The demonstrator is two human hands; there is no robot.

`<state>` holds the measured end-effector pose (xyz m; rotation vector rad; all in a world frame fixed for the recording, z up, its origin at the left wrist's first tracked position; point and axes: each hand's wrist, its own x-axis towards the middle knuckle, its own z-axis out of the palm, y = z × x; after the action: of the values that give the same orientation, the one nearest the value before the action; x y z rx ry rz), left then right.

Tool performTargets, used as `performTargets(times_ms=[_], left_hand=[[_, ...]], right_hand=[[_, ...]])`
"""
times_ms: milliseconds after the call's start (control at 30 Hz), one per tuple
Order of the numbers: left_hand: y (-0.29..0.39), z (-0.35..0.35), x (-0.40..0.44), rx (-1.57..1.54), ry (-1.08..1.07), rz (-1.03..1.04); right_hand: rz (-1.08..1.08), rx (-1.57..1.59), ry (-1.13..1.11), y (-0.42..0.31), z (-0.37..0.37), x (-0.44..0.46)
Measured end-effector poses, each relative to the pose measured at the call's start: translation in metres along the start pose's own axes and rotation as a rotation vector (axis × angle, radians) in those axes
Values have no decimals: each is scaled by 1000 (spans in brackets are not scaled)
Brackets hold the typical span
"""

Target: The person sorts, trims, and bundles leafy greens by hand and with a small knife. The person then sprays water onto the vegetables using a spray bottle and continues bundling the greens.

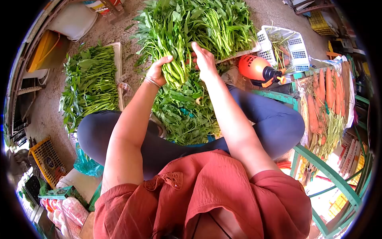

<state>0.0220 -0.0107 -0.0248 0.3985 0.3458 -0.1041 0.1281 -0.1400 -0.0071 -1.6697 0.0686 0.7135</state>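
A bunch of water spinach (175, 67), its cut stems towards me and leaves pointing away, is in my left hand (158, 71). The thumb lies across the stems and the other fingers are hidden underneath. At the right side of the bunch is my right hand (204, 60), thumb stretched out and apart from the fingers, which are partly hidden. Whether it touches the stems I cannot tell. Beyond both hands lies a large pile of water spinach (223, 30). Loose greens (183, 115) are heaped between my legs, below the bunch.
On the left, more bunches (93, 79) lie in rows on a board. A white basket (298, 47) and an orange spray bottle (252, 67) stand at the right. Carrots (330, 93) lie beside a green metal frame (330, 171). A yellow crate (47, 161) is at lower left.
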Motion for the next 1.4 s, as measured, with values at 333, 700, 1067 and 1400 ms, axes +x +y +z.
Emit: performTargets(times_ms=[333, 700, 1067, 1400], left_hand=[[4, 5, 2, -39, -66, -14], [7, 10, 5, -68, 11, 166], [17, 18, 7, -94, -45, 230], [5, 14, 9, -36, -163, 28]], right_hand=[[-125, -35, 14, 8, 12, -38], [-51, -1068, -78, 44, -50, -30], [-312, -765, 294, -23, -56, 57], [-443, -292, -70, 31, -7, -32]])
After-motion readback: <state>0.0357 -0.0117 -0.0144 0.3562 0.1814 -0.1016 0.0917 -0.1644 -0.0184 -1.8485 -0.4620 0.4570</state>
